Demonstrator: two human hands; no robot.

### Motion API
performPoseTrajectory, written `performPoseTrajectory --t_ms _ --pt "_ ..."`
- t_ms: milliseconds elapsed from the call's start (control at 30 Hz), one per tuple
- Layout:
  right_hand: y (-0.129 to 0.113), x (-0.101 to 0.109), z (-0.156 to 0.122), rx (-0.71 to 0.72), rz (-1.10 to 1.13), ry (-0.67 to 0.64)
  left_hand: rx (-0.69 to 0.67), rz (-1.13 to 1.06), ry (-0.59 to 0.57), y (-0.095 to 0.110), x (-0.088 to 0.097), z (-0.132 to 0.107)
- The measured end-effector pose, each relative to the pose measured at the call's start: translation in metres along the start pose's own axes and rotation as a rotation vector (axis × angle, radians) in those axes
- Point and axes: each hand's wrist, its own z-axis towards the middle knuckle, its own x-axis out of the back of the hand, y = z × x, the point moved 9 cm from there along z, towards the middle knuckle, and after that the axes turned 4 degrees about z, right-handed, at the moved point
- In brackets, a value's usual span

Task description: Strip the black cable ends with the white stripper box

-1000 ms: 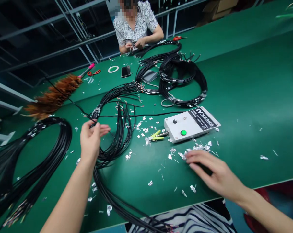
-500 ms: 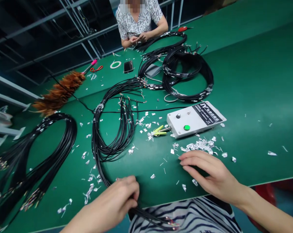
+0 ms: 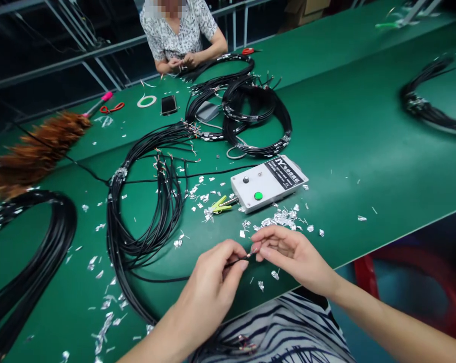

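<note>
One black cable (image 3: 163, 279) runs from the bundle at the left into my left hand (image 3: 216, 275), which pinches it near its stripped end. The fingertips of my right hand (image 3: 288, 252) close on the thin bare wires at that cable end, just right of my left thumb. Other cables of the bundle (image 3: 116, 272) curve down behind my left forearm. Their stripped ends (image 3: 245, 344) rest over my lap. Just beyond my hands stands a white control box (image 3: 268, 184) with a green button, a black knob and a yellow-green clip (image 3: 221, 205) at its left end.
Foil scraps (image 3: 283, 219) litter the green table (image 3: 349, 151). Coiled black cables (image 3: 256, 121) lie farther back, another coil (image 3: 57, 242) at left. A feather duster (image 3: 42, 148), red scissors (image 3: 112, 107), tape roll (image 3: 147, 101) and phone (image 3: 169, 105) lie far left. A person (image 3: 178, 40) sits opposite.
My left hand has risen to the right with a single cable in its fingers. My right hand has moved in to meet it at the cable's end. The view has turned right.
</note>
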Motion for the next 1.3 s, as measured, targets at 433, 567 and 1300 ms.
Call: performPoseTrajectory --t_ms 433,567,1300 --pt "0.001 -0.024 0.021 -0.019 -0.024 -0.006 0.208 -0.43 0.208 -0.032 0.007 -0.01" --pt "0.003 -0.028 0.026 -0.07 0.063 0.024 0.225 -0.445 0.205 -0.035 0.006 -0.011" --pt "0.021 -0.05 0.024 -0.195 0.049 0.014 0.297 -0.708 0.355 -0.058 0.008 -0.013"
